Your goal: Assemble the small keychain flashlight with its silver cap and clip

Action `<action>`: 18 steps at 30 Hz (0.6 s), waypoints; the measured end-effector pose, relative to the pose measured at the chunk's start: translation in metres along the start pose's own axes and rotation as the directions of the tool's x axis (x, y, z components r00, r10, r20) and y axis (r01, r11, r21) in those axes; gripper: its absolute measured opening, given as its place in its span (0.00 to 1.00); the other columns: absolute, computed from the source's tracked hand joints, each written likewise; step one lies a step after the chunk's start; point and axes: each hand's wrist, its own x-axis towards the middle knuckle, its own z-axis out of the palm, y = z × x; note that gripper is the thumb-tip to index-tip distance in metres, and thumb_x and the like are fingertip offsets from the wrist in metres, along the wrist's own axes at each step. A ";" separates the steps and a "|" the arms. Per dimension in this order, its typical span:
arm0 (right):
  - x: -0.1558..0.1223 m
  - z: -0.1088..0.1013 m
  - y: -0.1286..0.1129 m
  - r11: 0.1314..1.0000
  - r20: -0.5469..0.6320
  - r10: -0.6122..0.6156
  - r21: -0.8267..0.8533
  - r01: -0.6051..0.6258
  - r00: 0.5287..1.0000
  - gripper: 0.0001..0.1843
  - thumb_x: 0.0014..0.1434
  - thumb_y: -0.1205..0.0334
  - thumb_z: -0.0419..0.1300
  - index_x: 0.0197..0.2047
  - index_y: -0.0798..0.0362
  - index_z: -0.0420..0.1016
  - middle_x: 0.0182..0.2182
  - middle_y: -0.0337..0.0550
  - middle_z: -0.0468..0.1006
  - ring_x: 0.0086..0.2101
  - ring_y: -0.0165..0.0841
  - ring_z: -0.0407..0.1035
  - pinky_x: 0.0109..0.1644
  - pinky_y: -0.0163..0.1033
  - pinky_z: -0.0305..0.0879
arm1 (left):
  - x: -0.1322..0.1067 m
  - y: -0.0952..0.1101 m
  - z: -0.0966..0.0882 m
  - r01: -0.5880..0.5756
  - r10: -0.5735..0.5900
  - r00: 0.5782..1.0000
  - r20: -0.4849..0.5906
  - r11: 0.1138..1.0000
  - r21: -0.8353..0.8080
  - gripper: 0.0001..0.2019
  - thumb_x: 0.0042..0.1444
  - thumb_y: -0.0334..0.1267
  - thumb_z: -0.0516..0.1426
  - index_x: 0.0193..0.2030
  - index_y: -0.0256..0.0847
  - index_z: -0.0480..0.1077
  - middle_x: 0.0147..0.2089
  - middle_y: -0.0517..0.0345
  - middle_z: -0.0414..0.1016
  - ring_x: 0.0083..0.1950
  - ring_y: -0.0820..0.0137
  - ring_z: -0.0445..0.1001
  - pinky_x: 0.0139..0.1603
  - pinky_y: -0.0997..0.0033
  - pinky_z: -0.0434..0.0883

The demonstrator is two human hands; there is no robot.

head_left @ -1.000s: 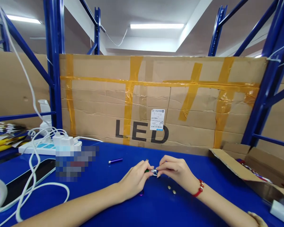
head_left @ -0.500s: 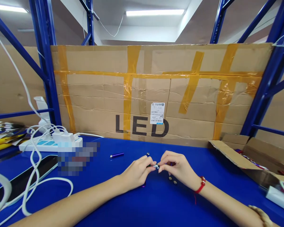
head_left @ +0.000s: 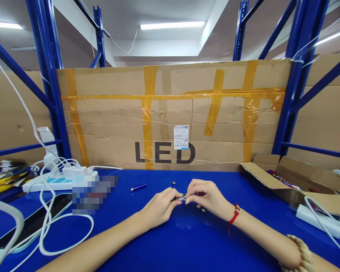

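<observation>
My left hand (head_left: 160,207) pinches a small silver-and-green part (head_left: 182,198) between thumb and fingertips. Thumb and forefinger of my right hand (head_left: 206,194) close on the right end of that same part, so both hands meet over the table. The part is too small for me to tell its exact kind. Behind my left hand lies a slim purple-blue metal tube (head_left: 138,187) with a silver end. A small metallic piece (head_left: 173,183) sits beyond my fingers. Under my right hand are small round metal pieces (head_left: 203,210), partly covered by the hand.
At left, a white power strip (head_left: 56,184) with looping white cables stands near a phone (head_left: 31,223). An open cardboard box (head_left: 262,176) with items inside is at right, by another white strip (head_left: 319,221). A cardboard panel (head_left: 116,124) closes off the back between blue posts.
My view has turned slightly right, shifting the scene left. Both hands still grip the small part. A purple bit seen below my left hand earlier no longer shows.
</observation>
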 end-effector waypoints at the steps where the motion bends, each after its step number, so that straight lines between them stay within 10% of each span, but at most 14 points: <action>1: 0.000 0.000 -0.002 1.000 -0.005 0.017 0.021 -0.017 1.000 0.18 0.53 0.48 0.60 0.24 0.55 0.76 0.25 0.42 0.74 0.24 0.26 0.67 0.26 0.31 0.61 | -0.001 0.002 0.000 0.002 -0.002 1.000 -0.009 1.000 -0.011 0.08 0.61 0.33 0.45 0.41 0.38 0.64 0.38 0.52 0.71 0.39 0.69 0.70 0.40 0.71 0.68; 12: -0.003 0.006 -0.003 0.857 0.134 0.378 0.324 -0.401 0.916 0.18 0.44 0.50 0.65 0.21 0.58 0.73 0.20 0.37 0.69 0.13 0.21 0.60 0.14 0.27 0.54 | -0.002 0.022 0.008 0.105 -0.128 0.988 -0.082 0.965 -0.242 0.05 0.60 0.33 0.46 0.36 0.39 0.62 0.35 0.55 0.73 0.35 0.72 0.70 0.38 0.73 0.67; 18: -0.010 0.009 0.001 0.860 0.280 0.303 0.332 -0.389 0.911 0.16 0.51 0.53 0.60 0.23 0.58 0.73 0.22 0.39 0.71 0.15 0.22 0.63 0.16 0.26 0.60 | -0.004 0.019 0.009 0.074 -0.079 0.997 -0.019 0.980 -0.187 0.08 0.60 0.33 0.46 0.37 0.38 0.65 0.35 0.54 0.72 0.37 0.70 0.70 0.39 0.73 0.67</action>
